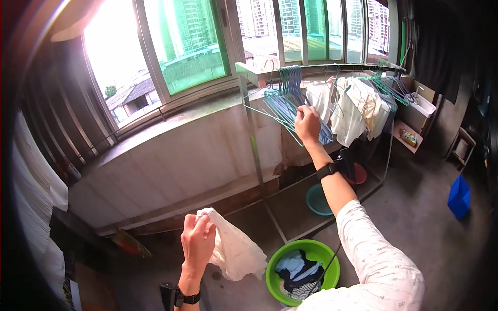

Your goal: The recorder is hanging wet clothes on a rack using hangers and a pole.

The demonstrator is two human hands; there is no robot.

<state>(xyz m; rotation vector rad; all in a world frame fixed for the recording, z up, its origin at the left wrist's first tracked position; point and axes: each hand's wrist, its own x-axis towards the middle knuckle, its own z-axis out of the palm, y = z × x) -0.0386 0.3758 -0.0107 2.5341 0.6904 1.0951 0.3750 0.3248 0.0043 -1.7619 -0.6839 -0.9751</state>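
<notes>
My left hand [197, 237] pinches a thin white garment [237, 252] by its upper edge, and the cloth hangs down to the right. Raised and stretched forward, my right hand [308, 123] is at a bunch of blue clothes hangers [286, 103]. Its thumb and fingers close at the hangers' front, though the exact grip is partly hidden. These hangers hang close together from the near end of a metal clothes rack [249, 74]. A light green basin [271, 254] stands on the floor below, with dark, pale blue and striped clothes [297, 272] in it.
Beyond the blue hangers, white garments [346, 112] and green hangers [383, 85] hang on the rack. A teal basin [317, 200] and a red basin [360, 175] sit low under it. Sliding windows [186, 46] line the wall behind. At right are a blue object [459, 197] and a sink [423, 105].
</notes>
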